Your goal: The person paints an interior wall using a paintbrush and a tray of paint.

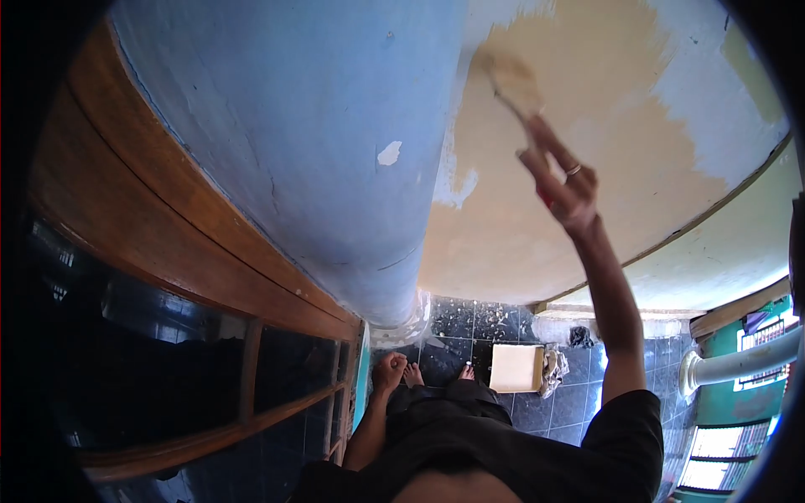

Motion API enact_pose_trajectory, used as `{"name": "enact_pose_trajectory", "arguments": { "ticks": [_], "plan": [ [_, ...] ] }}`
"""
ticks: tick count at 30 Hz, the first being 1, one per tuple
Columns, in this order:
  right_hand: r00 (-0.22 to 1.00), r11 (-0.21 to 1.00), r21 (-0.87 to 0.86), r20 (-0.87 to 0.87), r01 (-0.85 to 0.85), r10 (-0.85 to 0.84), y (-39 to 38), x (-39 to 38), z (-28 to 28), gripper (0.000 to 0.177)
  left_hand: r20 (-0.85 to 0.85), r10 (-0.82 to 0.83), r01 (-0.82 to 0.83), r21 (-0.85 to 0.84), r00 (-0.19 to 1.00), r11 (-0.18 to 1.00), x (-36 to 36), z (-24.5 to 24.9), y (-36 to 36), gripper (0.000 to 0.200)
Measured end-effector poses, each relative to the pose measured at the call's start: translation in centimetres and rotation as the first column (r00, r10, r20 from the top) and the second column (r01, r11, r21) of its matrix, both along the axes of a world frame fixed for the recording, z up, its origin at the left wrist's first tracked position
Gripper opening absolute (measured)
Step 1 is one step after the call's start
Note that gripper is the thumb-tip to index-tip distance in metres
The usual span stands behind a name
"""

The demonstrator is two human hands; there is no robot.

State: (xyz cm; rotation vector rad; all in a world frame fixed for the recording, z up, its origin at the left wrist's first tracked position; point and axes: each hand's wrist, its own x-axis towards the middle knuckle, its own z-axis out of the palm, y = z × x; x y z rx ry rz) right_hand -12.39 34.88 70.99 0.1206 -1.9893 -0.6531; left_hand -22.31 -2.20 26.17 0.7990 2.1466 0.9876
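My right hand [568, 183] is raised to the wall and closed around the handle of a paintbrush [513, 82]. The brush head is blurred by motion and carries tan paint. It lies over the left part of a tan painted patch [587, 109], close to the corner with a light blue column [335, 126]. Pale, ragged-edged unpainted areas border the patch at its top and right. Low down by my body, my left hand [390, 370] hangs with its fingers curled in; nothing shows in it.
On the dark tiled floor [532, 412], spattered near the wall, stands a cream square container [516, 369] with a crumpled cloth [553, 369] beside it. A wooden window frame [201, 222] with dark glass runs along the left. A white pillar [742, 362] is at far right.
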Motion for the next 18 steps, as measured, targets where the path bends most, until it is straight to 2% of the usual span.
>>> {"name": "enact_pose_trajectory", "arguments": {
  "ticks": [2, 4, 5, 6, 7, 8, 9, 11, 12, 13, 14, 16, 17, 18],
  "plan": [
    [0.982, 0.978, -0.200, 0.185, 0.063, -0.025, -0.3, 0.9, -5.2, 0.023, 0.003, -0.005, 0.005, -0.003, 1.000, 1.000, -0.1, -0.1, 0.1, 0.025],
    [0.944, 0.974, -0.202, 0.327, 0.102, -0.031, 0.4, 1.3, -11.1, 0.022, 0.003, -0.015, 0.015, -0.003, 1.000, 1.000, -0.4, 0.0, 0.3, 0.024],
    [0.945, 0.975, -0.197, 0.324, 0.103, -0.034, 0.0, 1.1, -11.0, 0.022, 0.007, -0.019, 0.020, -0.011, 1.000, 1.000, -0.3, 0.0, 0.2, 0.024],
    [0.921, 0.865, -0.467, 0.388, 0.184, 0.014, -0.5, 0.2, -10.4, 0.022, 0.000, -0.020, 0.020, -0.002, 1.000, 1.000, -0.3, -0.3, 0.3, 0.024],
    [0.899, 0.675, -0.687, 0.431, 0.269, 0.080, -0.7, -0.3, -9.7, 0.022, -0.018, -0.008, 0.009, 0.035, 1.000, 0.999, -0.3, -0.7, 0.3, 0.024],
    [0.940, 0.764, -0.625, 0.333, 0.163, 0.073, 0.3, -0.8, -7.9, 0.023, -0.033, 0.004, -0.002, 0.070, 0.999, 0.998, -0.3, -1.2, 0.4, 0.025],
    [0.967, 0.787, -0.611, 0.239, 0.083, 0.084, 0.6, -1.7, -4.9, 0.023, -0.022, -0.014, 0.016, 0.074, 1.000, 0.997, -0.4, -1.4, 0.4, 0.025],
    [0.982, 0.858, -0.512, 0.179, 0.049, 0.051, 0.0, -2.9, 1.5, 0.021, -0.022, -0.024, 0.025, 0.023, 0.999, 0.999, -0.7, -0.6, 0.7, 0.024],
    [0.980, 0.867, -0.491, 0.197, 0.085, 0.015, -1.3, -3.1, 4.2, 0.022, -0.021, -0.029, 0.028, -0.024, 0.999, 0.999, -0.8, -0.2, 0.8, 0.023],
    [0.985, 0.936, -0.344, 0.175, 0.071, -0.010, -1.7, -3.0, 5.7, 0.025, -0.020, -0.029, 0.029, -0.028, 0.999, 0.999, -0.9, -0.3, 0.9, 0.023],
    [0.984, 0.935, -0.348, 0.177, 0.071, -0.009, -1.7, -3.0, 5.8, 0.025, -0.034, -0.018, 0.018, -0.006, 0.999, 1.000, -1.0, -0.7, 0.9, 0.023],
    [0.999, 0.998, 0.053, 0.050, 0.019, -0.022, -1.8, -3.0, 5.8, 0.032, -0.046, -0.004, 0.005, 0.013, 0.999, 1.000, -0.9, -1.2, 0.5, 0.023],
    [0.991, 0.999, 0.019, 0.126, 0.050, -0.052, -1.5, -2.8, 3.5, 0.035, -0.042, -0.008, 0.009, 0.030, 0.999, 1.000, -0.9, -1.3, 0.4, 0.023],
    [0.985, 0.997, 0.045, 0.157, 0.069, -0.075, -0.5, -3.1, -0.5, 0.028, -0.036, -0.011, 0.012, 0.047, 0.999, 0.999, -0.8, -1.3, 0.3, 0.023]
  ]
}}
